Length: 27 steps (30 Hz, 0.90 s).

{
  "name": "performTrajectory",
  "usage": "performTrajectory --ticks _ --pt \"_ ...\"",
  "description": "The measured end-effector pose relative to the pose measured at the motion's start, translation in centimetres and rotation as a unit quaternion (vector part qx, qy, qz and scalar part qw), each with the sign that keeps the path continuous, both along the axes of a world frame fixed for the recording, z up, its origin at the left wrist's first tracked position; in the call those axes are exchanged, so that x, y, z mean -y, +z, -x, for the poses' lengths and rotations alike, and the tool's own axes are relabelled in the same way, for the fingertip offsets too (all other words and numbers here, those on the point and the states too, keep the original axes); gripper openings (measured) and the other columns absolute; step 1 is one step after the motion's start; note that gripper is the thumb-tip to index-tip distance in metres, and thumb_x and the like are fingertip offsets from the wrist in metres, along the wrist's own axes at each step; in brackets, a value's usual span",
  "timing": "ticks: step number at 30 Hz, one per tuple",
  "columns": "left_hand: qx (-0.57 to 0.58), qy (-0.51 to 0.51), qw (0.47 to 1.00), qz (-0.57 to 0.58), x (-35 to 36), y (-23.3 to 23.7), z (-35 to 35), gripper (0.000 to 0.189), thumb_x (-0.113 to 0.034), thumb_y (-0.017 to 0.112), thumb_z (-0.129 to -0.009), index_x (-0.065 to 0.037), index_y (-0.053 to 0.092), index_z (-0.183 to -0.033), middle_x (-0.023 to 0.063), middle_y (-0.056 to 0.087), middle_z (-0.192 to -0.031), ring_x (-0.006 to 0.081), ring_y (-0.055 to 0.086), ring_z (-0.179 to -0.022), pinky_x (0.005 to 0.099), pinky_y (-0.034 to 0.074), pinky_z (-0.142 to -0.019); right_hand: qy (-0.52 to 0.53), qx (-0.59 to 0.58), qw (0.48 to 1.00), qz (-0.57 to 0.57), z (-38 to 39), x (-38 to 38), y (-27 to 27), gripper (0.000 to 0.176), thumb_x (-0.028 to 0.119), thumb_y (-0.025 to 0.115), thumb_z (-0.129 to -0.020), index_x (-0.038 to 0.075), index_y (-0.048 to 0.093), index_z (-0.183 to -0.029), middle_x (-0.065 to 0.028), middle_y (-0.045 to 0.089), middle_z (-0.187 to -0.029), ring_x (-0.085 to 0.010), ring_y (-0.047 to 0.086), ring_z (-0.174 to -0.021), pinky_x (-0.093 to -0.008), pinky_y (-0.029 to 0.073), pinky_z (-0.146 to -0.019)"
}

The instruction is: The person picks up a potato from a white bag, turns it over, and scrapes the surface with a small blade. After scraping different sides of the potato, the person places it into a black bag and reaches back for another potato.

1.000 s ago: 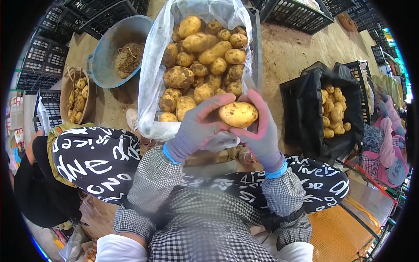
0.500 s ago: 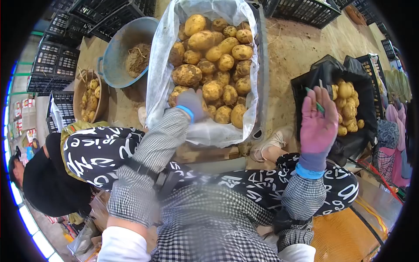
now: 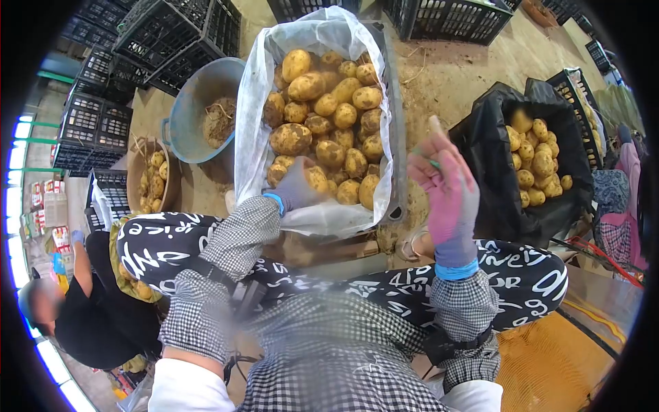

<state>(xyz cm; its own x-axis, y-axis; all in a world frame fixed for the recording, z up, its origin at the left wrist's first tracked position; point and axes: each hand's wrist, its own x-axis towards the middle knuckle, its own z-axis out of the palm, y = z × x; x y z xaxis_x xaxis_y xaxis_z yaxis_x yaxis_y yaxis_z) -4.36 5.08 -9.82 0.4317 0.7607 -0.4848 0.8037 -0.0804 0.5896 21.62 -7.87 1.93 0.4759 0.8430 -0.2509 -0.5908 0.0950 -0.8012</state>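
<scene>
My left hand, in a grey-purple glove, reaches into the near side of a crate lined with white cloth. Its fingers close around a muddy potato; the fingertips are partly hidden. Several more soil-covered potatoes fill this crate. My right hand, in a pink and purple glove, is raised to the right of the crate with the palm turned up. A thin green tool lies in its fingers, mostly hidden. Farther right, a blurred potato appears over the potatoes in a black-lined crate.
A blue tub holding a brown clump stands left of the white-lined crate, beside a brown basket of potatoes. Stacked black crates rise behind. Another person bends at the lower left.
My right hand has moved left, away from the black-lined crate, with the green tool still in it. A blurred potato now shows over that crate. My left hand remains among the muddy potatoes.
</scene>
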Motion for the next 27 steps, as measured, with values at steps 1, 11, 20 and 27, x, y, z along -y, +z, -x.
performTrajectory --ticks 1,11,20,27 --pt "0.023 0.017 1.0 -0.009 0.1 -0.2 0.1 0.081 -0.033 0.08 -0.074 0.001 0.038 -0.135 0.0214 0.055 -0.117 0.0307 0.058 -0.111 0.0357 0.047 -0.098 0.012 0.013 1.0 0.01 0.6 0.0 0.5 0.039 0.014 0.057 -0.099 -0.005 0.054 -0.134 -0.0155 0.063 -0.121 -0.022 0.066 -0.101 -0.0344 0.054 -0.089" --pt "0.038 -0.018 0.998 -0.049 -0.9 0.6 -1.9 0.062 -0.043 0.072 -0.085 -0.005 0.051 -0.13 0.0232 0.06 -0.121 0.0332 0.059 -0.113 0.0405 0.048 -0.096 0.075 0.109 0.989 0.071 2.9 -1.3 -3.3 0.04 0.012 0.056 -0.099 -0.005 0.052 -0.135 -0.0159 0.064 -0.121 -0.021 0.067 -0.098 -0.0329 0.055 -0.089" --pt "0.166 0.026 0.984 0.06 0.6 -0.8 -6.6 0.094 -0.033 0.087 -0.069 -0.005 0.036 -0.142 0.0207 0.057 -0.125 0.0282 0.059 -0.118 0.0373 0.048 -0.099 0.073 0.159 0.98 0.091 1.7 -1.0 -3.4 0.039 0.014 0.055 -0.1 -0.004 0.053 -0.135 -0.0161 0.063 -0.121 -0.0219 0.067 -0.1 -0.0335 0.055 -0.087" --pt "0.503 0.117 0.845 0.138 4.2 10.2 -5.6 0.084 -0.001 0.081 -0.074 -0.007 0.034 -0.143 0.0113 0.054 -0.126 0.0177 0.057 -0.112 0.0331 0.05 -0.097 0.232 0.003 0.957 0.176 3.1 -1.2 -4.2 0.051 0.041 0.05 -0.102 0.003 0.05 -0.136 -0.0109 0.065 -0.119 -0.021 0.066 -0.098 -0.0318 0.055 -0.083"
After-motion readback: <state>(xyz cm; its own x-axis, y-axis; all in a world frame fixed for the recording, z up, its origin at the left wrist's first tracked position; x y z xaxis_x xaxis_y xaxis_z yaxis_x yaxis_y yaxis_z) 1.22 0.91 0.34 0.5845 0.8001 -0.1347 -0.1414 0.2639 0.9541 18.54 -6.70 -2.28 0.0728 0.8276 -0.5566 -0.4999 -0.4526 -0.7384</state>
